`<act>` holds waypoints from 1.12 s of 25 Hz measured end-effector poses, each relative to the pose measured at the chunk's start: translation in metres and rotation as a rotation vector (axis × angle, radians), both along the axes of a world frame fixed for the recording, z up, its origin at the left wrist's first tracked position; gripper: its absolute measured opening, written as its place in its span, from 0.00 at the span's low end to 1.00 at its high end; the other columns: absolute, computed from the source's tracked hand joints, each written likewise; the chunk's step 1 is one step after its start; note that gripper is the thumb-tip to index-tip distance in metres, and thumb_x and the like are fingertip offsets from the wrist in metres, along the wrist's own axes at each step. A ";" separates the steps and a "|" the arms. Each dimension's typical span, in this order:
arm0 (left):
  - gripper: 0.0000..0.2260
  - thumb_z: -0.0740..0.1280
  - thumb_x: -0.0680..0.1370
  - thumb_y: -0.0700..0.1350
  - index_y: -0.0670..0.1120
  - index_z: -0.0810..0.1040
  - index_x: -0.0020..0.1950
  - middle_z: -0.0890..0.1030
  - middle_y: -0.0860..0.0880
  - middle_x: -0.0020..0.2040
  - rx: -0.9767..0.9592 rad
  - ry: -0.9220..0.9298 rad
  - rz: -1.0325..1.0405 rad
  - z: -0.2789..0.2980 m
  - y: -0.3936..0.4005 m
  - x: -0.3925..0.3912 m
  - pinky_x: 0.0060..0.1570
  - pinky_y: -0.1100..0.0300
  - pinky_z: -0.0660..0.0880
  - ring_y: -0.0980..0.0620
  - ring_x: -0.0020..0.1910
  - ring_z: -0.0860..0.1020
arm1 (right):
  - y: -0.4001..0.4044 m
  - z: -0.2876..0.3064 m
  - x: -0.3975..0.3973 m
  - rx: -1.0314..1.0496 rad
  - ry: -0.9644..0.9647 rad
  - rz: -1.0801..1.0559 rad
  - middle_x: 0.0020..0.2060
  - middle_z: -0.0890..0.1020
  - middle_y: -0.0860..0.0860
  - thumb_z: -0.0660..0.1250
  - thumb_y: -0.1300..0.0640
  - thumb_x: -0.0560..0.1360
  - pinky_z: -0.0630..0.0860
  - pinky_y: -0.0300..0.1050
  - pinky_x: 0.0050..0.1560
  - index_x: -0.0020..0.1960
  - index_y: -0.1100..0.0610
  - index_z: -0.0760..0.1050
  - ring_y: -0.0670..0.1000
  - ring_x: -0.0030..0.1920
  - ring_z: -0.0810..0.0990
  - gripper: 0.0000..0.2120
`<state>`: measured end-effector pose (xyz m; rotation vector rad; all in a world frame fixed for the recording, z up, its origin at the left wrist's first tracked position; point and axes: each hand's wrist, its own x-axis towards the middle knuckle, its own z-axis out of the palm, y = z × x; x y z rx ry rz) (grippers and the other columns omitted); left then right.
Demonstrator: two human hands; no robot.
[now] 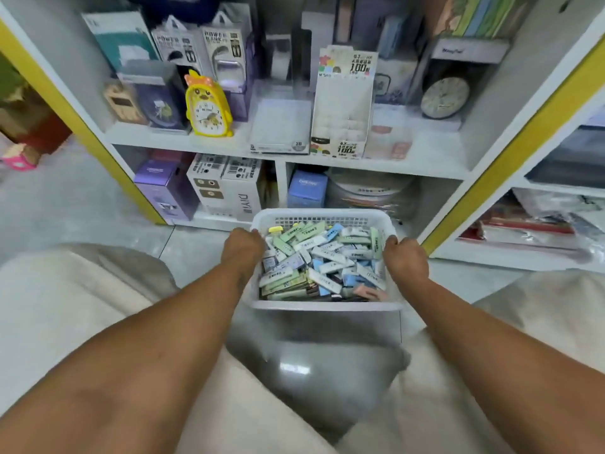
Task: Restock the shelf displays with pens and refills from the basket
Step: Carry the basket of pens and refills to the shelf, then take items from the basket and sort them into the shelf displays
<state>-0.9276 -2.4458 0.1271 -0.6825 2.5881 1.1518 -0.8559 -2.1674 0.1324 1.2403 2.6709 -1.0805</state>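
1. The white basket [322, 305] sits in front of the shelf unit [327, 158], between the person's knees
2. The left hand [243, 249] curls over the basket's left rim, gripping it
3. The right hand [405, 257] grips the right rim the same way
4. Small refill boxes [322, 260] in green, blue and white fill the basket
5. An empty white display box [342, 113] stands on the middle shelf, right of a yellow alarm clock [207, 108]

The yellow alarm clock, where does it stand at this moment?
In the head view the yellow alarm clock stands on the upper shelf, left of centre, beside a purple box and below the power bank packs.
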 end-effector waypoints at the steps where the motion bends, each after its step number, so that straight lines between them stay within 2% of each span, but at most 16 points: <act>1: 0.14 0.64 0.79 0.44 0.36 0.77 0.59 0.80 0.37 0.59 0.050 -0.063 0.010 0.001 0.002 -0.002 0.43 0.57 0.71 0.38 0.56 0.79 | 0.004 -0.001 0.001 -0.003 -0.025 0.008 0.58 0.80 0.65 0.54 0.49 0.83 0.75 0.52 0.52 0.60 0.66 0.76 0.65 0.55 0.79 0.22; 3: 0.13 0.69 0.75 0.39 0.35 0.77 0.58 0.80 0.38 0.57 0.074 -0.157 -0.016 -0.001 0.007 -0.003 0.41 0.56 0.73 0.39 0.54 0.80 | 0.009 -0.002 0.003 -0.004 -0.074 0.015 0.59 0.80 0.64 0.54 0.49 0.83 0.77 0.55 0.58 0.61 0.65 0.75 0.65 0.57 0.79 0.22; 5: 0.13 0.69 0.75 0.39 0.36 0.77 0.58 0.80 0.38 0.57 0.091 -0.186 -0.056 -0.007 0.012 -0.001 0.44 0.56 0.75 0.40 0.54 0.80 | 0.012 -0.009 -0.001 -0.018 -0.095 0.041 0.60 0.79 0.64 0.54 0.52 0.82 0.75 0.53 0.59 0.62 0.65 0.75 0.64 0.59 0.78 0.20; 8: 0.16 0.67 0.77 0.42 0.35 0.75 0.62 0.79 0.37 0.61 0.154 -0.222 -0.062 -0.036 0.020 -0.006 0.55 0.53 0.75 0.40 0.58 0.78 | 0.014 -0.028 -0.009 -0.078 -0.164 0.133 0.60 0.78 0.65 0.54 0.58 0.83 0.74 0.52 0.56 0.62 0.68 0.75 0.65 0.61 0.77 0.17; 11: 0.18 0.68 0.77 0.43 0.35 0.75 0.64 0.78 0.37 0.62 0.126 -0.305 -0.101 -0.068 0.030 -0.013 0.57 0.52 0.75 0.40 0.59 0.77 | 0.015 -0.069 -0.007 -0.066 -0.079 0.199 0.44 0.79 0.67 0.71 0.66 0.74 0.79 0.50 0.42 0.50 0.71 0.78 0.69 0.49 0.82 0.08; 13: 0.18 0.69 0.77 0.43 0.35 0.75 0.63 0.78 0.37 0.61 0.103 -0.349 -0.135 -0.090 0.035 -0.019 0.57 0.51 0.75 0.39 0.59 0.77 | 0.021 -0.092 -0.007 -0.060 -0.200 0.107 0.46 0.76 0.61 0.66 0.60 0.78 0.74 0.47 0.45 0.49 0.63 0.74 0.65 0.52 0.80 0.06; 15: 0.19 0.70 0.76 0.45 0.35 0.75 0.63 0.79 0.37 0.60 0.086 -0.380 -0.168 -0.109 0.040 -0.022 0.56 0.50 0.76 0.39 0.59 0.78 | 0.029 -0.120 -0.010 -0.113 -0.337 0.046 0.52 0.77 0.61 0.61 0.58 0.79 0.72 0.48 0.48 0.49 0.61 0.71 0.62 0.50 0.78 0.05; 17: 0.17 0.68 0.76 0.43 0.35 0.76 0.61 0.79 0.37 0.57 0.051 -0.423 -0.225 -0.126 0.046 -0.022 0.49 0.53 0.76 0.40 0.56 0.79 | 0.035 -0.141 -0.016 -0.120 -0.404 0.034 0.57 0.79 0.63 0.60 0.59 0.79 0.75 0.50 0.49 0.53 0.63 0.72 0.61 0.51 0.78 0.07; 19: 0.13 0.66 0.77 0.41 0.36 0.76 0.60 0.79 0.39 0.54 -0.015 -0.465 -0.295 -0.142 0.053 -0.020 0.43 0.56 0.73 0.42 0.52 0.79 | 0.039 -0.157 -0.019 -0.124 -0.452 0.033 0.59 0.79 0.62 0.60 0.59 0.79 0.76 0.51 0.51 0.57 0.63 0.73 0.63 0.55 0.79 0.10; 20: 0.13 0.66 0.77 0.41 0.36 0.75 0.59 0.79 0.40 0.55 -0.061 -0.466 -0.319 -0.148 0.056 -0.019 0.43 0.56 0.74 0.42 0.52 0.78 | 0.040 -0.165 -0.018 -0.130 -0.473 0.044 0.58 0.80 0.62 0.59 0.60 0.79 0.76 0.50 0.49 0.56 0.62 0.73 0.62 0.54 0.80 0.09; 21: 0.14 0.66 0.76 0.40 0.37 0.74 0.61 0.78 0.39 0.57 -0.143 -0.435 -0.351 -0.151 0.060 -0.018 0.46 0.55 0.75 0.42 0.55 0.78 | 0.039 -0.170 -0.017 -0.106 -0.497 0.061 0.57 0.80 0.61 0.59 0.60 0.79 0.75 0.49 0.47 0.55 0.61 0.73 0.62 0.53 0.80 0.08; 23: 0.21 0.67 0.75 0.41 0.38 0.69 0.66 0.71 0.39 0.63 -0.425 -0.201 -0.512 -0.159 0.066 -0.016 0.56 0.49 0.73 0.40 0.62 0.71 | 0.033 -0.177 -0.014 0.089 -0.479 0.118 0.57 0.78 0.60 0.59 0.62 0.77 0.73 0.49 0.47 0.56 0.62 0.73 0.60 0.52 0.77 0.10; 24: 0.24 0.68 0.74 0.41 0.39 0.67 0.67 0.68 0.39 0.64 -0.509 -0.044 -0.633 -0.163 0.071 -0.015 0.58 0.48 0.71 0.40 0.64 0.69 | 0.028 -0.180 -0.013 0.241 -0.424 0.206 0.57 0.76 0.59 0.59 0.63 0.76 0.73 0.51 0.49 0.58 0.62 0.73 0.59 0.53 0.76 0.11; 25: 0.25 0.70 0.73 0.42 0.40 0.67 0.68 0.67 0.40 0.64 -0.507 0.068 -0.766 -0.166 0.077 -0.014 0.59 0.48 0.71 0.40 0.64 0.68 | 0.021 -0.182 -0.014 0.347 -0.350 0.318 0.57 0.74 0.58 0.60 0.64 0.76 0.73 0.53 0.50 0.60 0.61 0.72 0.59 0.55 0.75 0.13; 26: 0.26 0.71 0.72 0.44 0.42 0.68 0.68 0.68 0.41 0.65 -0.467 0.088 -0.900 -0.168 0.083 -0.012 0.59 0.48 0.71 0.40 0.64 0.68 | 0.013 -0.185 -0.016 0.358 -0.295 0.416 0.57 0.73 0.58 0.60 0.64 0.76 0.74 0.53 0.51 0.62 0.61 0.71 0.60 0.56 0.75 0.15; 28: 0.33 0.74 0.71 0.51 0.43 0.64 0.71 0.67 0.41 0.67 -0.420 -0.038 -1.072 -0.177 0.095 -0.007 0.62 0.46 0.71 0.40 0.66 0.68 | -0.004 -0.189 -0.024 0.197 -0.325 0.496 0.61 0.73 0.59 0.61 0.64 0.76 0.75 0.53 0.55 0.68 0.59 0.68 0.61 0.61 0.75 0.20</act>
